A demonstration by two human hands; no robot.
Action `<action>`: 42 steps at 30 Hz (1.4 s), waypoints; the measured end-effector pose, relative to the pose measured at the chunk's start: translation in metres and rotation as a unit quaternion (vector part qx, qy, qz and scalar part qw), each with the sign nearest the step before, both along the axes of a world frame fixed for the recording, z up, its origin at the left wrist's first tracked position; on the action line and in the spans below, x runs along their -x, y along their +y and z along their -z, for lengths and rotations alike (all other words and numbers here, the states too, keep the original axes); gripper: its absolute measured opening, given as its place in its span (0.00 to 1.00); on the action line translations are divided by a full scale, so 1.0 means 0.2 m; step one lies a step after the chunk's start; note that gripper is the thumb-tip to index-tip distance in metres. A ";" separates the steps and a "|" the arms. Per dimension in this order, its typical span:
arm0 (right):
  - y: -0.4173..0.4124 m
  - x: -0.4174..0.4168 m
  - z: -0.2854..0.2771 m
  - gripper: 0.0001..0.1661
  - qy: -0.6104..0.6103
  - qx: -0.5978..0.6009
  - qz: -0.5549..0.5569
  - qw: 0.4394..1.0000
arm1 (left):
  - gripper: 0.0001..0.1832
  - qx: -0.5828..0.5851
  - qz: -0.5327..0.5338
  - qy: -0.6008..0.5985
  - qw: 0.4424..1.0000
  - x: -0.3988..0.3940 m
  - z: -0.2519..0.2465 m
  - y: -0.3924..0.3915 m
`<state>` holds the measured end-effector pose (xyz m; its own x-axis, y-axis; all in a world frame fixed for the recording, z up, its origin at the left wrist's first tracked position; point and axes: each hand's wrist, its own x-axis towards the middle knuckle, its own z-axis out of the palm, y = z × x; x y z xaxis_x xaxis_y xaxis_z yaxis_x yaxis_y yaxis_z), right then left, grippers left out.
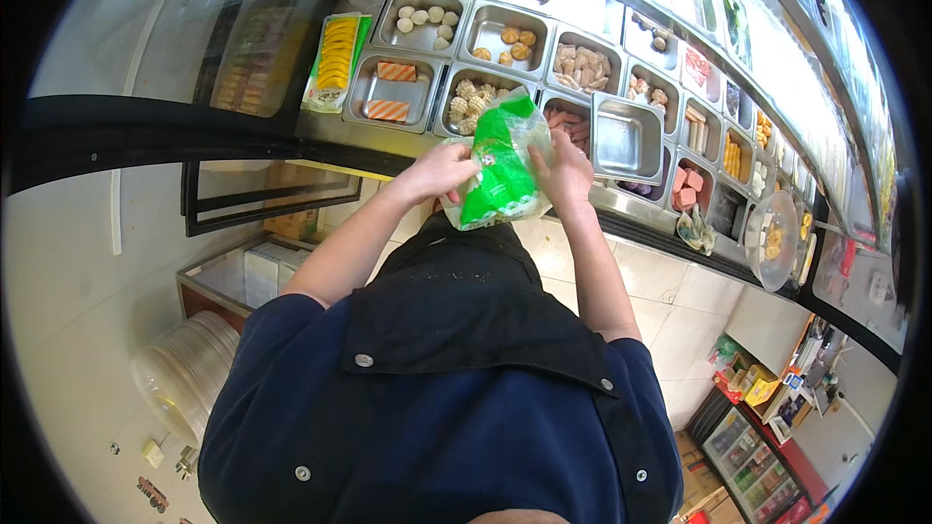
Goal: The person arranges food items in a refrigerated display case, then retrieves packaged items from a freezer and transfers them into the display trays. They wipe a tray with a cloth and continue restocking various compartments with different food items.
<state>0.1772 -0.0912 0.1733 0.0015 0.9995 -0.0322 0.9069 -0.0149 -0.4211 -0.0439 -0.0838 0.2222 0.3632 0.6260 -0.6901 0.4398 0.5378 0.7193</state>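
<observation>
Between my two hands is a green and clear plastic food bag (502,167), held above the front edge of a refrigerated display counter. My left hand (445,173) grips its left side. On the right side, my right hand (566,169) pinches the clear film. What the bag contains cannot be made out. Just behind it, a steel pan of pale, ridged food pieces (470,103) is partly covered by the bag. A pan of pink sausages (571,122) lies behind my right hand. An empty steel pan (628,137) rests tilted on top of the neighbouring pans.
Several steel pans of food, among them white balls (426,20) and striped orange blocks (389,110), fill the counter. A yellow food packet (336,62) lies at the left. A clear plastic bowl (770,241) stands at the right edge. Stacked plastic lids or bowls (186,371) are at lower left.
</observation>
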 end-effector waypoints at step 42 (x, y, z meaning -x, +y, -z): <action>-0.15 -0.12 -0.42 0.15 0.132 -0.055 -0.210 0.967 | 0.24 -0.246 -0.028 -0.178 0.952 0.20 -0.24 0.23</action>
<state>0.2007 -0.1221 0.2573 -0.3989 0.9077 0.1300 0.6838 0.3889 -0.6174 -0.0835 -0.0377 0.2700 0.4747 0.8677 -0.1474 0.1019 0.1121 0.9884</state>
